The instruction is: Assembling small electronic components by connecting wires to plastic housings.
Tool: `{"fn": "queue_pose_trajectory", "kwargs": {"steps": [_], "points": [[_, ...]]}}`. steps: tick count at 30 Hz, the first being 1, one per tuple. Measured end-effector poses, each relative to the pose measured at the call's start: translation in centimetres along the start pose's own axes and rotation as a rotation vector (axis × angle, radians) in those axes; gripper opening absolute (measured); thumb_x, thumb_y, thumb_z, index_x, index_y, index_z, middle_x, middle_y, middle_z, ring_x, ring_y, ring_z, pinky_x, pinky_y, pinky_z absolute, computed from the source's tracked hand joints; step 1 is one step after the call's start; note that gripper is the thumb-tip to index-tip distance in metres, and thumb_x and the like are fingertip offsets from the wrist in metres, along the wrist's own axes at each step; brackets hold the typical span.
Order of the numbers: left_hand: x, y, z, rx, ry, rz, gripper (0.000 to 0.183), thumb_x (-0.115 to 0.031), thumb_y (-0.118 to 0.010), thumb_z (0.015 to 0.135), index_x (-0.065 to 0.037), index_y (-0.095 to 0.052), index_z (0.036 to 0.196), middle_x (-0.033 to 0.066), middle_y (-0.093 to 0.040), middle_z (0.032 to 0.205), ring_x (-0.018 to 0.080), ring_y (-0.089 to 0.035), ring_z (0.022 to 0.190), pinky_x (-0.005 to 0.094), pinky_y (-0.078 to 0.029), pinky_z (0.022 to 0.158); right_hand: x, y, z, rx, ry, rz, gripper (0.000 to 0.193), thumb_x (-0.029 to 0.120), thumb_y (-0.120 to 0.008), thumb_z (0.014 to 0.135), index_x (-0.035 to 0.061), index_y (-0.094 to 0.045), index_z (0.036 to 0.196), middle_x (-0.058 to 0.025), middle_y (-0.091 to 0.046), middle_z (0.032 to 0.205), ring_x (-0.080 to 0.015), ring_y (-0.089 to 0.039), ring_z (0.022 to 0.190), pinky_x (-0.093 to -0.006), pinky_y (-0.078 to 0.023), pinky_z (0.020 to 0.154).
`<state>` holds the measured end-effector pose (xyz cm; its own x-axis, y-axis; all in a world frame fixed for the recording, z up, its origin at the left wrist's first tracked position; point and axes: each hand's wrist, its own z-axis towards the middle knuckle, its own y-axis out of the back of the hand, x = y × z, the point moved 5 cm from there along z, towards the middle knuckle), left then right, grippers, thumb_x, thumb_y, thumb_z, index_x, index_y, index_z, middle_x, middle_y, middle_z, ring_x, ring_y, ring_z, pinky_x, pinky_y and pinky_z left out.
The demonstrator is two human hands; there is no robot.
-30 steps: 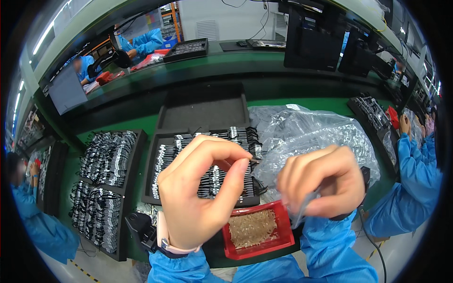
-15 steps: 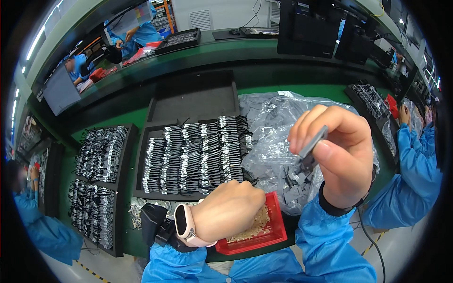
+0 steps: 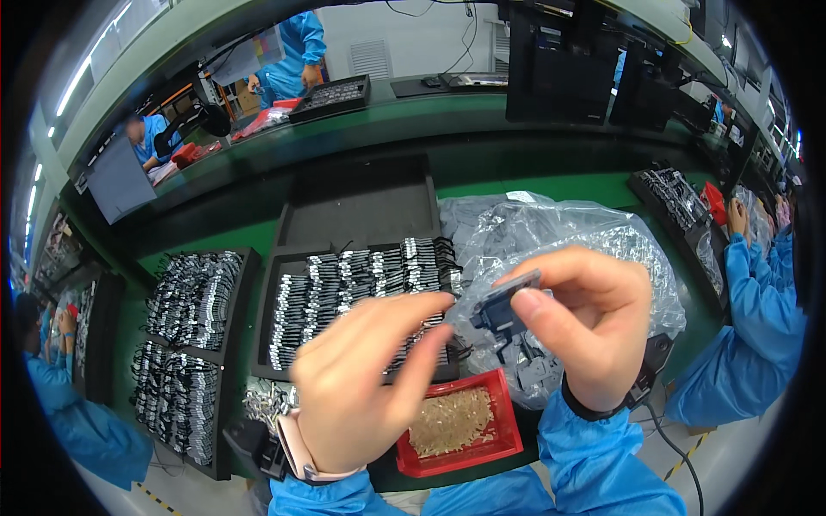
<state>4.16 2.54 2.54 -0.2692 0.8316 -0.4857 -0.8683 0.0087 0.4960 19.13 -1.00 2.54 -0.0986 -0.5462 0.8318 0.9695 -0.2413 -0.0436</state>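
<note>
Right hand (image 3: 594, 322): you pinch the grey part (image 3: 502, 303) right of centre, long edge rising rightward.
Left hand (image 3: 361, 374): blurred, just left of it; your grip, I cannot tell.

Green-topped workbench (image 3: 585, 187). On it: 1 left-side dark tray (image 3: 234, 344) of black-and-silver parts (image 3: 194, 288); 1 central dark tray (image 3: 264, 335), likewise loaded; 1 clear plastic bag (image 3: 602, 230) right of it; 1 red bin (image 3: 508, 414) at the near edge; silvery pieces (image 3: 267, 400) left of the bin.
</note>
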Motion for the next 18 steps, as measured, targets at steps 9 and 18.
{"fn": "queue_pose_trajectory", "kwargs": {"steps": [9, 18], "points": [[-3.8, 1.5, -1.1, -0.297, -0.258, 0.242, 0.016, 0.003, -0.067, 0.065, 0.004, -0.062, 0.08, 0.0201, -0.063, 0.08, 0.0313, -0.063, 0.077, 0.0348, -0.053, 0.069, 0.8, -2.4, -0.6, 0.074, 0.309, -0.21, 0.014, -0.003, -0.066, 0.064, -0.0029, -0.063, 0.078, -0.0124, -0.063, 0.07, -0.0212, -0.063, 0.061, -0.0261, -0.048, 0.056], [-3.1, 1.8, -0.9, -0.263, -0.249, 0.2, 0.015, 0.005, -0.065, 0.065, 0.005, -0.062, 0.08, 0.0202, -0.063, 0.078, 0.0305, -0.064, 0.074, 0.0348, -0.053, 0.068, 1.3, -2.9, -0.6, 0.156, 0.358, -0.215, 0.016, -0.004, -0.066, 0.062, -0.0024, -0.063, 0.078, -0.0122, -0.063, 0.07, -0.0219, -0.063, 0.065, -0.0281, -0.047, 0.062]]}}
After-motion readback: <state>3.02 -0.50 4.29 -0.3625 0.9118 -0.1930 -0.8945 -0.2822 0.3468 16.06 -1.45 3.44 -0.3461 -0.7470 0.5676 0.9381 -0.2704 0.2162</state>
